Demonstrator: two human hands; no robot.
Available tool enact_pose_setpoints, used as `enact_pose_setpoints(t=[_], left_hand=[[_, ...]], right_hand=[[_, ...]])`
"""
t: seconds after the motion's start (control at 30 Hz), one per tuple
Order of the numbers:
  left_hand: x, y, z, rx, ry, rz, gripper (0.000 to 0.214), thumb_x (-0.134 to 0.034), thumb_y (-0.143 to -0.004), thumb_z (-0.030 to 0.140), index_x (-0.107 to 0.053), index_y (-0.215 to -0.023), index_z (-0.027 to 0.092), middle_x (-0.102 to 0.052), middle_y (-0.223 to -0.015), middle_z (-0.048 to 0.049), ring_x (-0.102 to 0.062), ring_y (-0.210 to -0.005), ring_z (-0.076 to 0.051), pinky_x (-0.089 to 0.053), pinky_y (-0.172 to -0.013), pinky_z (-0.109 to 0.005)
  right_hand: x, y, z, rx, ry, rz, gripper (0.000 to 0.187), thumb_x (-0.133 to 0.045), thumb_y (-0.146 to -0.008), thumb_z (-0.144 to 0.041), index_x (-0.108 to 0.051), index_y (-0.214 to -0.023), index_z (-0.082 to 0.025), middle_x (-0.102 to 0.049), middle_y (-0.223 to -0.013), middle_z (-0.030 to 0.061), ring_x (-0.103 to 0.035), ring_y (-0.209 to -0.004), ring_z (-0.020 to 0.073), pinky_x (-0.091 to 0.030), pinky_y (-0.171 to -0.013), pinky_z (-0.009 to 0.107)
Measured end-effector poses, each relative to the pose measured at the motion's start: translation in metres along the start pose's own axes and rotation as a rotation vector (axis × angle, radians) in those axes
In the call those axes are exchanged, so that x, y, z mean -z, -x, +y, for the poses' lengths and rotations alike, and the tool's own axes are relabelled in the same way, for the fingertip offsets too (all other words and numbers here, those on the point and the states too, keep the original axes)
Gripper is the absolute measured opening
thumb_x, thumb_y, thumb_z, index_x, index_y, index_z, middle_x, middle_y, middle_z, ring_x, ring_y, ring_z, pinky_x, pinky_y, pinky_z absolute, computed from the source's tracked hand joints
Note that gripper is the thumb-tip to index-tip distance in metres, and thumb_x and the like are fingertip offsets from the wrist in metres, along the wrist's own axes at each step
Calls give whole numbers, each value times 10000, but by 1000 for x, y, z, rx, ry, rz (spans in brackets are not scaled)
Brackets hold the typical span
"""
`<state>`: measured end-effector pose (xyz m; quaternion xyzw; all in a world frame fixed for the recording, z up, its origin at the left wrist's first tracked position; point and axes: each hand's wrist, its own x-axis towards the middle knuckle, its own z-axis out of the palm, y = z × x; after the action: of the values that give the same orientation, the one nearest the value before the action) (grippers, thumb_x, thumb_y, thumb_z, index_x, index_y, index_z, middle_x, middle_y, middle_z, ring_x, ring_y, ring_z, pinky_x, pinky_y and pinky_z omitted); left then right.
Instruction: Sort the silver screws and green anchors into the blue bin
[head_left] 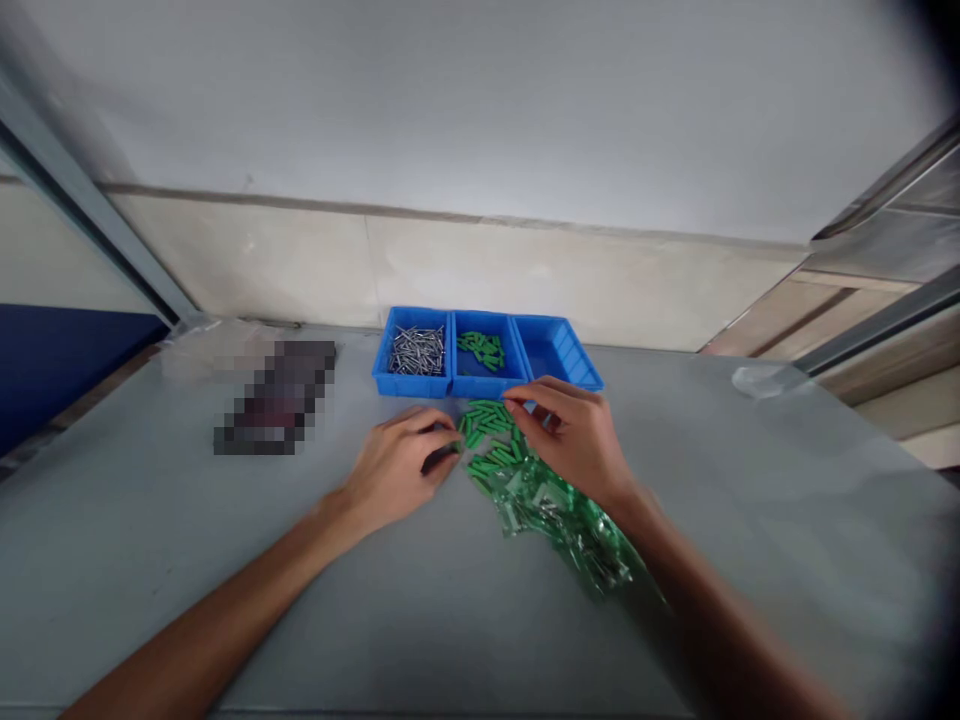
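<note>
A loose pile of green plastic wall plugs (491, 418) lies on the grey table in front of the blue bins. My left hand (401, 460) is at the pile's left edge, fingers curled and tips close to the thumb; a bit of green shows by them, but I cannot make out whether it is held. Above the pile's right side, my right hand (574, 430) has thumb and forefinger pinched together near the middle bin's front wall; anything between them is too small to name. Clear packets with a green tint (555, 505), with small metal pieces inside, lie partly under my right wrist.
Three joined blue bins stand by the wall: the left bin (381, 365) holds metal screws, the middle bin (487, 385) some green plugs, and the right bin (544, 350) shows bare plastic. A blurred-out dark object (281, 395) and clear plastic (214, 345) lie at left.
</note>
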<state>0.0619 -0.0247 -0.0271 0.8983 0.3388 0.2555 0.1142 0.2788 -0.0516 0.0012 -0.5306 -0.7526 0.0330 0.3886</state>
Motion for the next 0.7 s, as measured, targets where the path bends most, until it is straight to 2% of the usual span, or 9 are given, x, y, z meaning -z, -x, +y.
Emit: enact_pose_setpoints(t=[0.27, 0.7], left_hand=[[-1, 1, -1, -34, 50, 68, 223, -560, -844, 130, -684, -1008, 215, -685, -1033, -13, -635, -915, -183, -519, -821, -327], [1, 0, 0, 21, 122, 12, 304, -528, -824, 60, -678, -1029, 225, -683, -1017, 0, -647, -866, -171, -513, -734, -293]], right_hand=[[-3, 3, 0, 18, 40, -33, 194, -492, -883, -196, -686, -880, -184, -670, -820, 35, -538, -583, 102, -408, -533, 241], [-6, 5, -1, 26, 43, -71, 199, -485, -883, -199, -684, -869, -189, -659, -776, 25, -530, -577, 106, -394, -539, 243]])
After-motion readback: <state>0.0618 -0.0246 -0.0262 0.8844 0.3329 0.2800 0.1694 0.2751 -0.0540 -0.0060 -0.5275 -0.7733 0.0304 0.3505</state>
